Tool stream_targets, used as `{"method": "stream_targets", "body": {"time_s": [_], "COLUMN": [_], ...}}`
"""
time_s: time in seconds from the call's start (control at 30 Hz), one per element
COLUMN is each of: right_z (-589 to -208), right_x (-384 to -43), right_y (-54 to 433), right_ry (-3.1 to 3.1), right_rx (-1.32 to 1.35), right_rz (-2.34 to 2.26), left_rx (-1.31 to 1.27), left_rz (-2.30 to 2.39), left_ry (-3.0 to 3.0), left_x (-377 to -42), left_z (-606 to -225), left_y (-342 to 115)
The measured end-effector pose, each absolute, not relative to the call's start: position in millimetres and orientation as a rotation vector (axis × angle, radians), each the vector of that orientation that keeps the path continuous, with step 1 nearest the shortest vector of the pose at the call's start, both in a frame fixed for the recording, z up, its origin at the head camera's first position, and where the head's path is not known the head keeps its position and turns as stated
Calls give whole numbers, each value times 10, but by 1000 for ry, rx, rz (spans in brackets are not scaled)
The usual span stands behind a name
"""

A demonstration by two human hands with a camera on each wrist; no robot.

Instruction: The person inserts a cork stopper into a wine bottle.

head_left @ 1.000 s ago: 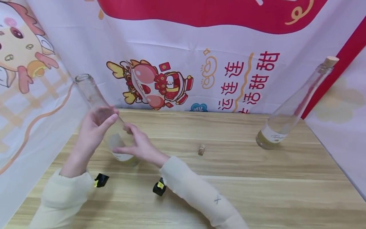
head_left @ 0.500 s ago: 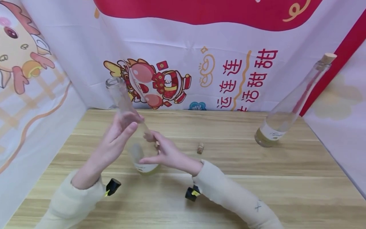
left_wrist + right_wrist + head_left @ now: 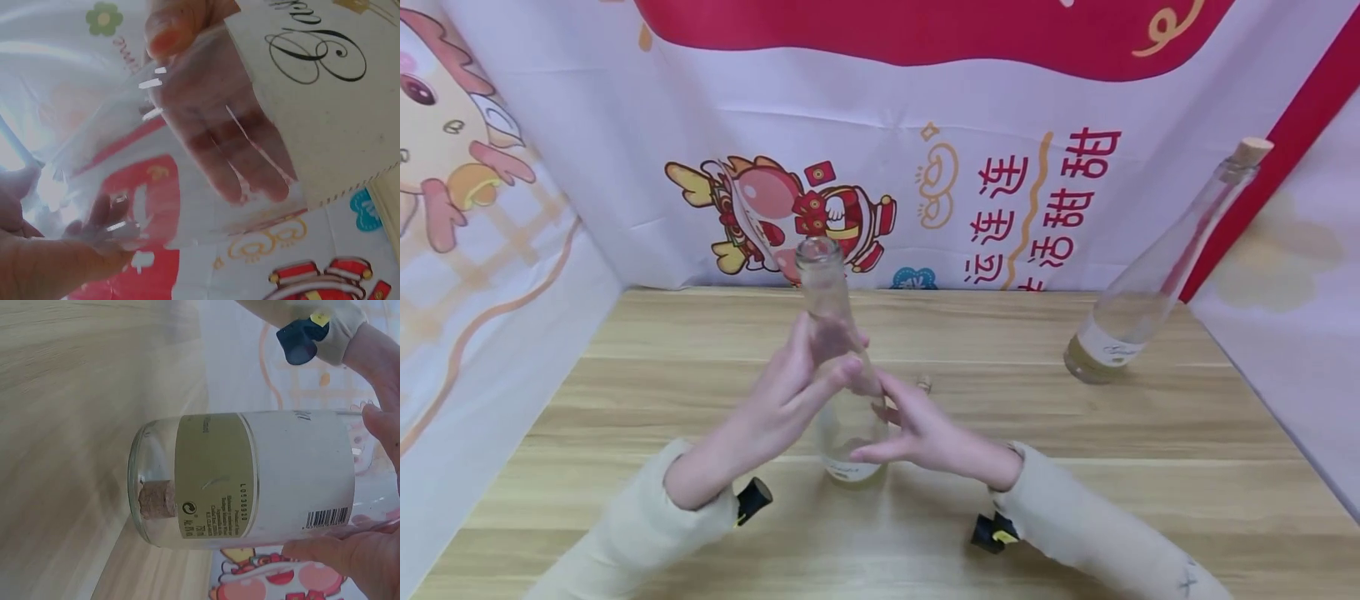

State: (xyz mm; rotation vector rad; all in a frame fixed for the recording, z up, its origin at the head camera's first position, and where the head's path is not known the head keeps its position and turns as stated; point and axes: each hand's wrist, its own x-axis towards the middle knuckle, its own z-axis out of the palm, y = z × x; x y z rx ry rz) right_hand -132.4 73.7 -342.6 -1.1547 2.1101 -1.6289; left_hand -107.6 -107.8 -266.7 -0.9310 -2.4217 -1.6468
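While a clear glass bottle [image 3: 847,423] with white-and-olive label [image 3: 297,475] is held near-upright over a pale wooden table [image 3: 1150,487], its shoulder is encircled by the curled left hand [image 3: 790,393], its body by the right hand [image 3: 927,431]. Stiff, slippery, breakable handling is expected (probably lightish); best gripped at the label.

A red-lettered white cloth [image 3: 820,100] hangs behind the wood-grain table [image 3: 1075,442], between a patterned left wall [image 3: 542,275] and pale right wall [image 3: 1285,350].
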Motion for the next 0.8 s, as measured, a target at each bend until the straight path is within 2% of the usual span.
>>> {"method": "stream_targets", "body": {"time_s": [0.3,0.6,0.8], "right_z": [-3504,-3601,-3426], "right_x": [-1325,-1382,-1531], "right_y": [1052,1147,1355], "right_ry": [2115,2013,2027], "right_rx": [-1246,-1357,-1216], "right_rz": [-1616,-1627,-1368], "left_rx": [-847,-845,-855], "left_rz": [-1525,-1547,-1498], "left_ry": [-2526,-2540,-2568], "left_x": [-961,-943,-960], "left_z": [-2683,-2738,-2742], "left_y": [-740,-629,-606]}}
